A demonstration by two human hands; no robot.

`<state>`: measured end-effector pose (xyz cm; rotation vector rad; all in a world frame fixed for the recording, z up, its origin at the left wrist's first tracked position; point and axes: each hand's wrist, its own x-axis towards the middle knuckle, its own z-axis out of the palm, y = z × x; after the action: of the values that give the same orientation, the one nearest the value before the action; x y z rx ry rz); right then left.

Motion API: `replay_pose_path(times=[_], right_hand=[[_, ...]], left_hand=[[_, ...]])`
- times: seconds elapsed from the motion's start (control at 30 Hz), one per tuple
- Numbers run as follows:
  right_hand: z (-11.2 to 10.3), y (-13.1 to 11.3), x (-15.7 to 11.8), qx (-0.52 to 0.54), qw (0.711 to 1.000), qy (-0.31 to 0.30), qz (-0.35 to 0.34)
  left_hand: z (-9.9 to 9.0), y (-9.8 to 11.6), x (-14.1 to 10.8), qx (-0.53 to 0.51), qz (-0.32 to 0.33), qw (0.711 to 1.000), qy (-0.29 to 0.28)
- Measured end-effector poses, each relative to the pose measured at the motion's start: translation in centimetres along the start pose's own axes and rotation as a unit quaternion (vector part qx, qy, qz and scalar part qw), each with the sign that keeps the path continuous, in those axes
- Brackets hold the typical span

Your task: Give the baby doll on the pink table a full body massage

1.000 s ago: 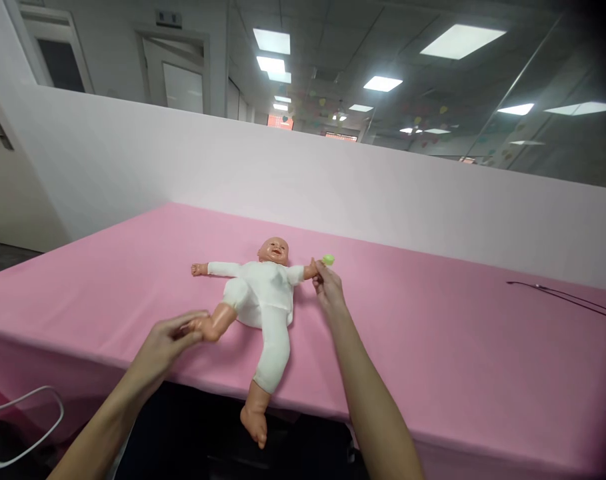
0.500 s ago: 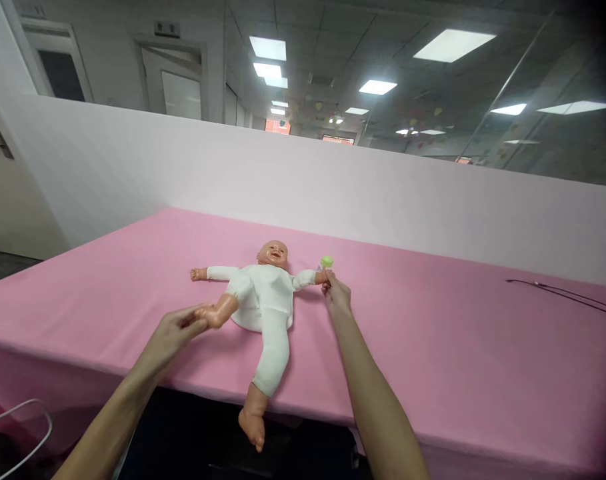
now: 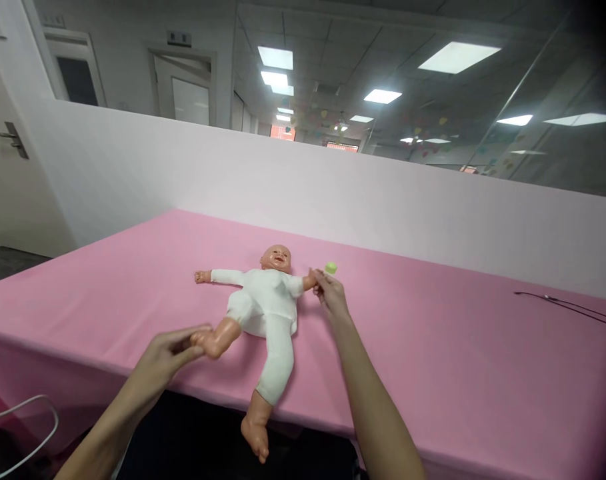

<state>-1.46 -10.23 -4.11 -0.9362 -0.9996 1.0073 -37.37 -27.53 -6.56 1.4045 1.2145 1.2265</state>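
A baby doll [image 3: 270, 293] with a white cloth body and shiny plastic head, hands and feet lies face up on the pink-covered table [image 3: 433, 347]. My left hand [image 3: 165, 357] grips its bent leg by the foot, fingers above and thumb below. Farther back, my right hand [image 3: 329, 293] pinches the doll's hand on the right side of the picture. The other doll arm is stretched out to the left. The doll's straight leg hangs over the near table edge. Just behind my right hand lies a small light-green object [image 3: 331, 267], too small to name.
A thin dark cord [image 3: 567, 303] lies on the table at the right. Behind the table runs a low white wall [image 3: 303, 183] with glass above. A white cable [image 3: 47, 427] loops at the lower left, below a door [image 3: 13, 173].
My left hand has drawn the doll's foot down toward the near edge. My right hand has moved the doll's hand slightly left and inward. The camera view has shifted a little.
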Motion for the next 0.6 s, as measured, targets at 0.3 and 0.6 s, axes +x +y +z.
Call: replay_pose_path(times=[0.3,0.6], right_hand=[[2.7,0.6,-2.6,-0.142,0.984,-0.101,-0.021],[-4.6,3.2,2.2,-0.035,0.967,0.251,0.033]], left_hand=[[5.2,0.4,8.7,-0.101,0.048,0.991,-0.071],[-1.1,-2.8,-2.3,-0.012,-0.047,0.999,-0.016]])
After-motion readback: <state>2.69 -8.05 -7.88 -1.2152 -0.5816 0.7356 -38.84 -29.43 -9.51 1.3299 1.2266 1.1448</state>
